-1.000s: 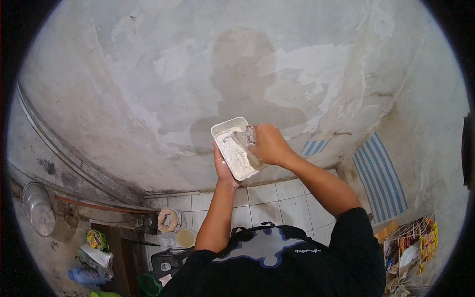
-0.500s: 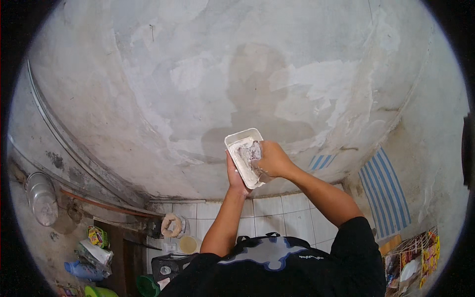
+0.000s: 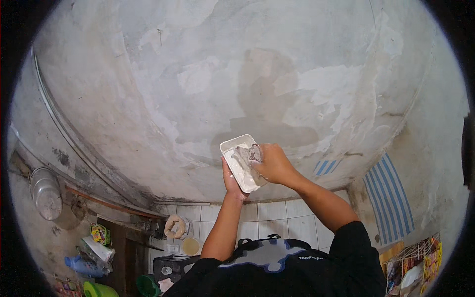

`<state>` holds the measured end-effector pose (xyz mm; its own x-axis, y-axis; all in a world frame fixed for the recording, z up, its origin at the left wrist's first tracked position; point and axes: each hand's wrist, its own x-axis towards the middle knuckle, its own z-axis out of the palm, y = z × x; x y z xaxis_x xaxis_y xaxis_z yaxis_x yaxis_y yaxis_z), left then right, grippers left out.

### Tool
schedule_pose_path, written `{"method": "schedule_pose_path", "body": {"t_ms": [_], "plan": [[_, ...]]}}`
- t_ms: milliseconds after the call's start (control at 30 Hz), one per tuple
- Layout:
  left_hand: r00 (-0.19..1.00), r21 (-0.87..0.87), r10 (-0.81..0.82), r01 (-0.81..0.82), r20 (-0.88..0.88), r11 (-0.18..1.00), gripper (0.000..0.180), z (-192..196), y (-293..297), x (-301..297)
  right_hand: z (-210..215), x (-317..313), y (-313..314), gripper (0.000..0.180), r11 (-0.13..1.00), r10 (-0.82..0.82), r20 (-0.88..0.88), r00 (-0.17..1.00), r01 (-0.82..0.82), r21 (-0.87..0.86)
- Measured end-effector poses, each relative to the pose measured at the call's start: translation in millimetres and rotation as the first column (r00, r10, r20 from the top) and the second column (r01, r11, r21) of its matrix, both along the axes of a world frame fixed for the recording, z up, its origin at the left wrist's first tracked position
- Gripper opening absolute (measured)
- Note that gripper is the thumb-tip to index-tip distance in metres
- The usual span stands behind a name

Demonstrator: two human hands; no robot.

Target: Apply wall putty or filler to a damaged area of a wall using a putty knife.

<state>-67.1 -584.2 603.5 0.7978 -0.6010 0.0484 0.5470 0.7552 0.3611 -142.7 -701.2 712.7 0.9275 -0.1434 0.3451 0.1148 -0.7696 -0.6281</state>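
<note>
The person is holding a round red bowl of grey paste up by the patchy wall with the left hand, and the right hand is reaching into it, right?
Not quite. In the head view the container is a white rectangular tray, not a round red bowl. The rest holds: the left hand holds it up by the patchy wall, and the right hand reaches into the grey paste.
</note>
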Motion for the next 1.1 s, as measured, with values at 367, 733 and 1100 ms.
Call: {"method": "schedule_pose_path", "body": {"t_ms": [367, 733, 1100], "plan": [[0.992, 0.036, 0.123, -0.125, 0.030, 0.992, 0.069, -13, 36, 2, -22, 35, 6, 0.023, 0.988, 0.057, 0.066, 0.996, -0.047, -0.145], [0.953, 0.028, 0.300, -0.301, 0.053, 0.953, 0.071, -5, 79, -9, -20, 48, 54, 0.029, 0.910, 0.413, -0.027, 0.910, -0.410, 0.067], [0.861, 0.044, 0.509, -0.508, -0.004, 0.860, 0.067, 11, 120, -24, 9, 76, 53, 0.018, 0.673, 0.633, 0.025, 0.774, -0.565, 0.477]]}}
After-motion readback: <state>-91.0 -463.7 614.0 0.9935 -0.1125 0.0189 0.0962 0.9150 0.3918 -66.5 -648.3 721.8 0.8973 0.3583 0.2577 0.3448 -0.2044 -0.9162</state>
